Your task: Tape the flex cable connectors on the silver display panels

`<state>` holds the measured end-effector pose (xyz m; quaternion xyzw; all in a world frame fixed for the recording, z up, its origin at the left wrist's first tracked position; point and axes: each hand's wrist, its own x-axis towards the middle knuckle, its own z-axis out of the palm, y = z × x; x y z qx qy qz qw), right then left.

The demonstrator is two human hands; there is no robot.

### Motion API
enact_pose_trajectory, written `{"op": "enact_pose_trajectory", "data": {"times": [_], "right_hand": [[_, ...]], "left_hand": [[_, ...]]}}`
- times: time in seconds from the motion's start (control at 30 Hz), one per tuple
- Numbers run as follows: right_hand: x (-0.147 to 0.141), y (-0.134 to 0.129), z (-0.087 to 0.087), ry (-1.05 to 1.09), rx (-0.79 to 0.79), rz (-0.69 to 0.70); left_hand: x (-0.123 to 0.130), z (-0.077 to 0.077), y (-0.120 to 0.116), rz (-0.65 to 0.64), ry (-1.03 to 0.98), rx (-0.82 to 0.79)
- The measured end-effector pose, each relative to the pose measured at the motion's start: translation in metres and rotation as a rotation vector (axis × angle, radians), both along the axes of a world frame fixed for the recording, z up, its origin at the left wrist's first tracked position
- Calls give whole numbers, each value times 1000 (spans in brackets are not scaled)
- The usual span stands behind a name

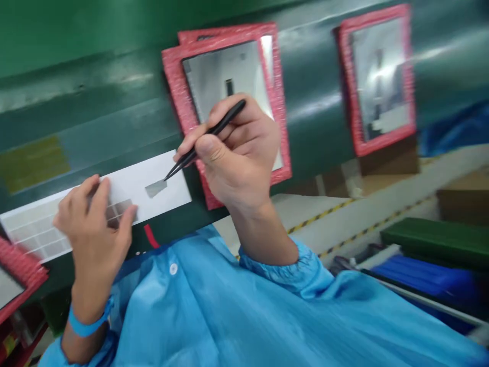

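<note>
My right hand [237,148] is closed round a pair of black tweezers [219,125]. At the tweezers' tips is a small grey rectangular piece [156,188], over the white end of a sheet [130,173]; whether it lies on the sheet or hangs above it I cannot tell. My left hand [91,219] rests on that sheet, fingers spread, thumb beside several grey rectangles [118,210] set in rows. Beneath and behind my right hand sits a panel [244,61] with a mirror-like face in a pink bubble-wrap frame [173,76].
Another pink-framed panel [378,76] lies further right on the dark green surface [313,127]. Part of one more pink frame [23,265] shows at lower left. A yellowish patch [36,163] is at the left. Boxes [389,163] and a blue stack [428,280] stand below right.
</note>
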<state>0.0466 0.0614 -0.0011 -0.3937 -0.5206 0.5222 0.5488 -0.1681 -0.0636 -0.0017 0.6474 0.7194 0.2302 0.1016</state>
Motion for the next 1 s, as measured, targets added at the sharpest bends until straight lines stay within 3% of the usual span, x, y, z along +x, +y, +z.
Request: {"op": "enact_pose_trajectory", "data": {"times": [0.13, 0.2, 0.3, 0.4, 0.47, 0.73, 1.0], "right_hand": [[87, 30, 14, -95, -31, -117], [120, 40, 14, -137, -77, -121], [144, 46, 6, -142, -126, -70], [146, 47, -1, -111, -186, -35], [142, 46, -1, -85, -234, -6], [133, 42, 10, -145, -303, -50], [131, 41, 6, -160, -282, -78]], "left_hand": [[24, 14, 9, 12, -21, 82], [54, 19, 17, -57, -65, 174], [108, 16, 32, -217, -131, 263], [149, 3, 44, -268, -138, 288], [162, -4, 48, -264, -116, 278], [165, -5, 47, -235, -41, 221], [167, -1, 46, -218, -90, 160]]}}
